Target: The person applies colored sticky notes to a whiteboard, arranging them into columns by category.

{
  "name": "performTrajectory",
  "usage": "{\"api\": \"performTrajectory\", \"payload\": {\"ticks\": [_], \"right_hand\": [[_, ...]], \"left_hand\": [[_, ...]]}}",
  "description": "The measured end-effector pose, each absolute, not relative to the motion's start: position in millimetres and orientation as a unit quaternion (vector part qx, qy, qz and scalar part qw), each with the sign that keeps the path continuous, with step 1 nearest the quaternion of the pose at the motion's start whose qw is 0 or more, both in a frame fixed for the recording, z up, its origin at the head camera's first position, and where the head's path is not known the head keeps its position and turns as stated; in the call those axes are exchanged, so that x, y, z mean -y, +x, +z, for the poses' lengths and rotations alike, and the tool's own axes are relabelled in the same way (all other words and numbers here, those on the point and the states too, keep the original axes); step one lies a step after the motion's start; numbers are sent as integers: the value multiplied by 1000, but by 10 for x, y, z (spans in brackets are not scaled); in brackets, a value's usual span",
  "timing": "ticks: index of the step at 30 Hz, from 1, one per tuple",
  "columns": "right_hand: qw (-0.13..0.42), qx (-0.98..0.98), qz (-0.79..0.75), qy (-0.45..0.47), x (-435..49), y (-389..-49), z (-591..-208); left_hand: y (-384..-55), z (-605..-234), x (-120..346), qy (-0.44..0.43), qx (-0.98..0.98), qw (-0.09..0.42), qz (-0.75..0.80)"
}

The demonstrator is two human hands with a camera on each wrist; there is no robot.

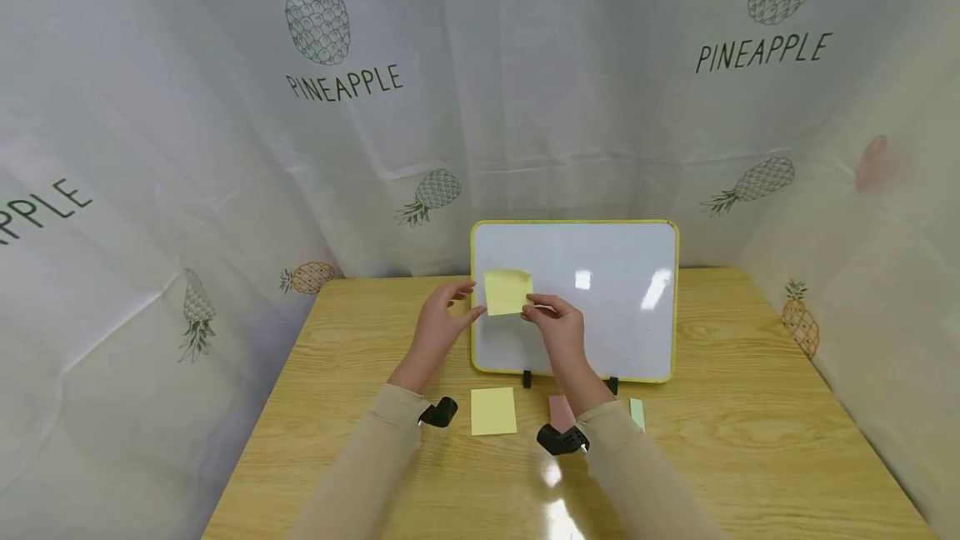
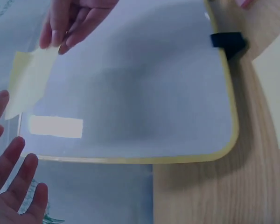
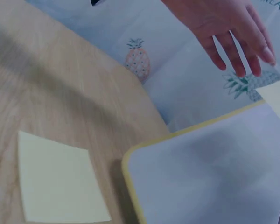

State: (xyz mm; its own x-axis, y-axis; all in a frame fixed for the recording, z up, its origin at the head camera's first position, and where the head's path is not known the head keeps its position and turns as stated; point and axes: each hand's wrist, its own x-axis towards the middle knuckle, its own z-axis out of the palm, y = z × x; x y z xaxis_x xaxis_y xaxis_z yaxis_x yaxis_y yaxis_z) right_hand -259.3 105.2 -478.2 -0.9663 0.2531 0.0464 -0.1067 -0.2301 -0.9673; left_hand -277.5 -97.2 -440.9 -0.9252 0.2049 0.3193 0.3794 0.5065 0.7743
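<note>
A yellow sticky note [image 1: 507, 292] is held up in front of a whiteboard [image 1: 600, 323] with a yellow frame. My right hand [image 1: 557, 325] pinches its lower right edge between thumb and fingers; in the left wrist view that right hand [image 2: 77, 21] grips one end of the note [image 2: 32, 81]. To the left of the note is my left hand [image 1: 442, 319], fingers spread and thumb close to its lower left corner. Seen from the right wrist, the left hand's [image 3: 228, 32] fingers stand apart from the note [image 3: 276, 100]. Whether the note touches the board is hard to tell.
On the wooden table [image 1: 360, 357], a yellow sticky pad [image 1: 493, 412] lies before the board. A pink note [image 1: 560, 412], partly behind my right forearm, and a pale green strip [image 1: 637, 413] lie further right. Black feet [image 1: 527, 379] support the board. A pineapple-print curtain [image 1: 525, 107] hangs behind.
</note>
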Motion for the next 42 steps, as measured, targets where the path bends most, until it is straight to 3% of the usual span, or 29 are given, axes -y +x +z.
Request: {"api": "performTrajectory", "payload": {"ticks": [17, 23, 42], "right_hand": [[129, 611, 778, -66, -950, -3105, -4463], [144, 619, 769, -71, -941, -3206, -4426], [122, 671, 725, -97, -885, -3291, -4394]], "left_hand": [[-3040, -4377, 846, -168, 888, 183, -387], [-3103, -4350, 823, -156, 891, 181, -385], [-3422, -4303, 816, -163, 905, 159, -360]]}}
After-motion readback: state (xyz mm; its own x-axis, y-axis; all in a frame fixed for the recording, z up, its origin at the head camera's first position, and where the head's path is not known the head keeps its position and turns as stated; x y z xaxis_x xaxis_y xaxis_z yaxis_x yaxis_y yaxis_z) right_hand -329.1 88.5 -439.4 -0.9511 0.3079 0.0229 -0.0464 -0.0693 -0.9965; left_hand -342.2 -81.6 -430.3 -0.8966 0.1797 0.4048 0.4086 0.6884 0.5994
